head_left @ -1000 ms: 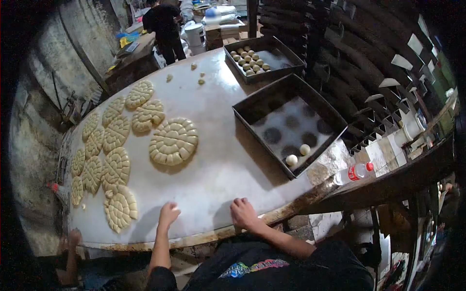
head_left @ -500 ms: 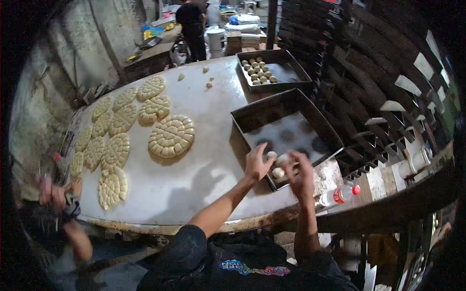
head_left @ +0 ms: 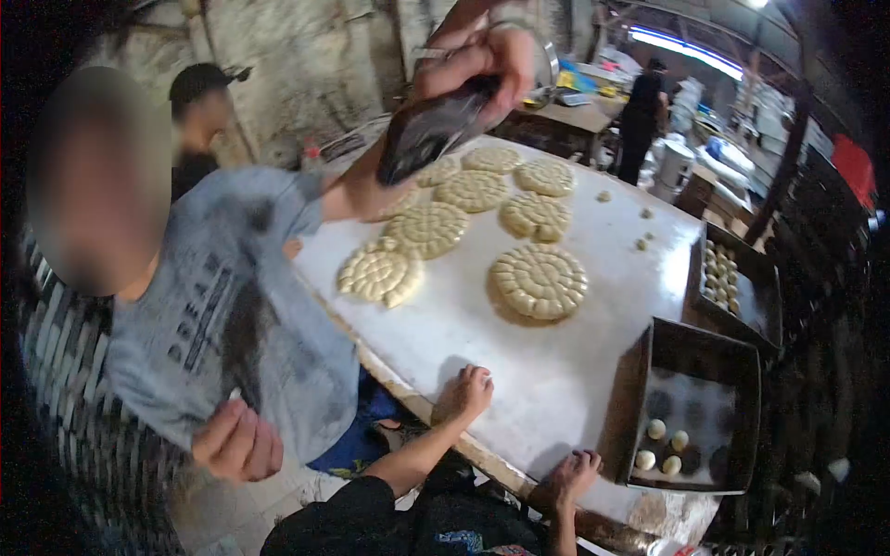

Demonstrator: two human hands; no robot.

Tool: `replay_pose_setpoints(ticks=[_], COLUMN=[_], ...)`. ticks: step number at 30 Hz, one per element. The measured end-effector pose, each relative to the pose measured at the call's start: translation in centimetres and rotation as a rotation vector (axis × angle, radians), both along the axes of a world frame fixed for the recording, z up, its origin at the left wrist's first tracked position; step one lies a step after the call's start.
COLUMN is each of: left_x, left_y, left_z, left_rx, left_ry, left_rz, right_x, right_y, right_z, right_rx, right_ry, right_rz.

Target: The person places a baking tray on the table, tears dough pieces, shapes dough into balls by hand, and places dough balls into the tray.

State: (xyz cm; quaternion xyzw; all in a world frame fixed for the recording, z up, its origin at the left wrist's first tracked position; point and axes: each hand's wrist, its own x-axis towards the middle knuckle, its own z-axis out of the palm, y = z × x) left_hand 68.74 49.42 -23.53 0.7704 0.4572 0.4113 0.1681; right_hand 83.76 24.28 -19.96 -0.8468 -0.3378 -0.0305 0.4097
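Observation:
My left hand (head_left: 471, 393) rests on the pale tabletop near its front edge, its fingers curled in and nothing visible in them. Farther right, my right hand (head_left: 576, 474) lies on the table by the edge, fingers slightly apart and holding nothing. Just beyond it stands a dark square baking tray (head_left: 640, 408), with a few pale dough balls (head_left: 656, 429) in its near part. A large round slab of dough (head_left: 539, 282), scored into many pieces, lies on the table ahead of both hands. More scored dough rounds (head_left: 427, 230) spread toward the far left.
A person in a grey shirt (head_left: 241, 296) stands close on the left, one raised hand (head_left: 510, 69) holding a dark, shiny object (head_left: 431, 134) near the camera. A second tray (head_left: 760, 278) holds several dough balls. Other people (head_left: 642, 120) stand farther back. Small dough scraps (head_left: 646, 214) dot the table.
My view has swung left. Both hands have left the dough balls in the tray and come down on the table. The grey-shirted person's hand and dark object now show up close.

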Motion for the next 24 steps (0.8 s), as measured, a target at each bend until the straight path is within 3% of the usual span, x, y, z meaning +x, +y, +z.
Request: replay_pose_setpoints(ticks=[3, 5, 9, 12, 14, 15, 16, 18, 24], left_x=[0.9, 1.4, 1.3, 1.3, 1.0, 1.1, 2.4, 1.4, 1.4], left_y=[-0.2, -0.3, 0.1, -0.7, -0.5, 0.2, 1.0, -0.1, 0.0], left_z=[1.0, 1.3, 0.5, 2.4, 1.6, 1.1, -2.8, 0.8, 0.4], left_rx=[0.043, 0.006, 0.028, -0.178, 0.049, 0.120, 0.070, 0.080, 0.066], left_ry=[-0.040, 0.046, -0.061, -0.046, -0.061, -0.094, -0.094, -0.158, -0.048], left_rz=[0.029, 0.086, 0.045, 0.076, 0.107, 0.069, 0.117, 0.066, 0.084], right_x=[0.2, 0.7, 1.5, 1.9, 2.0, 1.6, 1.2, 2.2, 2.2], right_y=[1.6, 2.2, 2.5, 0.9, 1.9, 1.8, 2.3, 1.5, 1.4], right_z=[1.0, 0.3, -1.3, -1.0, -2.1, -2.0, -2.8, -3.0, -2.2], right_rx=[-0.152, -0.148, -0.169, -0.245, -0.122, -0.127, 0.098, -0.192, -0.174], right_ry=[-0.017, -0.075, -0.097, -0.040, -0.246, -0.143, 0.068, -0.087, -0.022], right_rz=[-0.009, -0.029, -0.035, 0.037, 0.045, 0.029, -0.012, 0.038, 0.057])
